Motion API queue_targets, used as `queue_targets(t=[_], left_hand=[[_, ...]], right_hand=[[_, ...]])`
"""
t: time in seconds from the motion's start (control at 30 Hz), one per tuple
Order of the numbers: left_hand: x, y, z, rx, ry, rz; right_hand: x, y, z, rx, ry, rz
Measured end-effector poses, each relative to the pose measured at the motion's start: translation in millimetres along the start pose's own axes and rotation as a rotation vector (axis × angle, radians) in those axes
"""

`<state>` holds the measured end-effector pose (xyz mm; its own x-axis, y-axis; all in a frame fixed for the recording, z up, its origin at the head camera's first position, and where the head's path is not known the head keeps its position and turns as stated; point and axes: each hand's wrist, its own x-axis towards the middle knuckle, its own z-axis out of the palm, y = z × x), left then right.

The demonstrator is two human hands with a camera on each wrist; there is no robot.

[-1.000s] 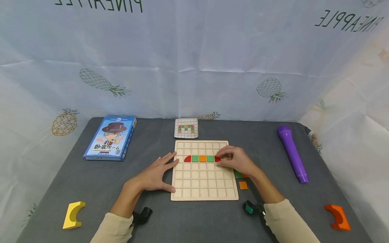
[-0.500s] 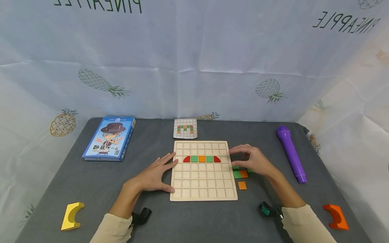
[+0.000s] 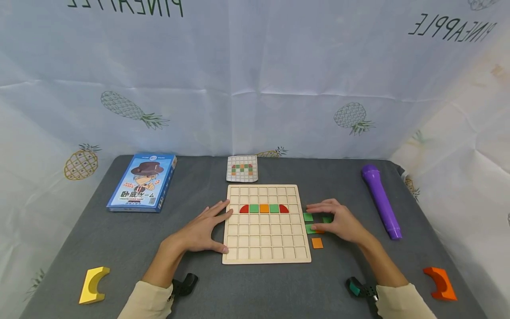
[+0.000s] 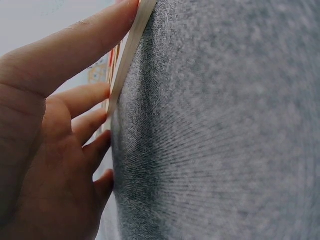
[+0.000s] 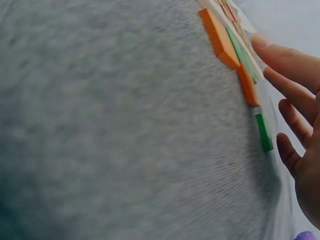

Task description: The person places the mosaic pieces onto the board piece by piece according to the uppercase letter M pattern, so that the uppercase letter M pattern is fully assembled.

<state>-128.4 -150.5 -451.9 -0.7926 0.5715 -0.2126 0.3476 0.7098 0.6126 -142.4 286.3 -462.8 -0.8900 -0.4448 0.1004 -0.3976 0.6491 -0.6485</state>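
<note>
- One wooden grid board (image 3: 266, 248) is seen lying flat on the grey tabletop (image 3: 119, 239), its long axis running away from the person.
- Five tiles are counted in one row of the board: two red quarter-round tiles (image 3: 244, 208) at the ends, two green ones and one orange one between them; the row runs left to right.
- Just right of the board, loose tiles (image 3: 308, 216) are laid: three green are made out, one orange square tile (image 3: 317, 243) nearer the person, and another orange partly covered by the hand.
- The left hand (image 3: 201, 230) is laid flat against the board's left edge, fingers straight and spread, thumb at the near corner; nothing is held.
- The right hand (image 3: 338, 221) is held palm-down over the loose tiles right of the board, fingers relaxed and pointing toward the board; whether a tile is touched cannot be told.
- One small pattern card (image 3: 242, 168) is seen just beyond the board.
</note>
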Motion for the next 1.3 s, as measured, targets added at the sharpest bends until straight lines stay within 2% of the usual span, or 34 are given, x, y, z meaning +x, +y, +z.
queue_targets(t=[0.5, 1.1, 1.3], left_hand=[[0.5, -1.2, 1.1, 0.006, 0.003, -0.001], [0.5, -0.8, 0.2, 0.006, 0.006, 0.000], [0.0, 0.1, -0.3, 0.004, 0.020, 0.030]], right_hand=[[-2.6, 8.9, 6.1, 0.023, -0.001, 0.022], [0.1, 7.5, 7.0, 0.067, -0.026, 0.022], [-0.4, 5.1, 6.4, 0.110, -0.033, 0.001]])
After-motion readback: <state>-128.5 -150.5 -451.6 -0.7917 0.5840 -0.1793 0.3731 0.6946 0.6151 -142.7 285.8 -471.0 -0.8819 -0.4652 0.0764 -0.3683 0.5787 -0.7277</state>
